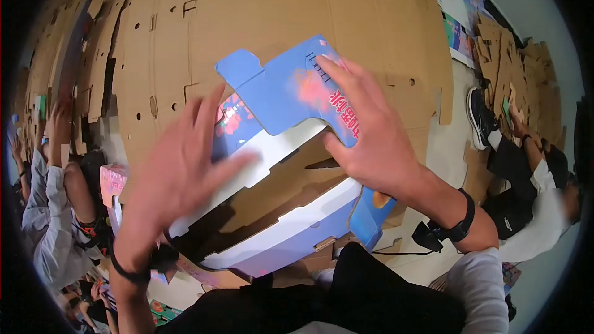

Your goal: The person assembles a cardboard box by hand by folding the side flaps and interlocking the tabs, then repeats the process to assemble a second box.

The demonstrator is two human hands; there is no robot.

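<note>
A blue printed cardboard box [297, 229] with pink flowers and white inner edges lies open in front of my legs, its brown inside showing. Its blue flap [272, 96] with a side tab points away from me. My right hand [371, 130] rests at the flap's right part, fingers on the print and thumb apart near the box opening; it is open. Over the box's left side is my left hand [185, 161], blurred, with fingers spread and nothing seen in it.
Large flat brown cardboard sheets [278, 12] lie beyond the box. At the left and right, other people sit near more cardboard stacks [526, 80]. A black shoe [477, 117] is on the floor at right. A pink box [113, 182] stands at left.
</note>
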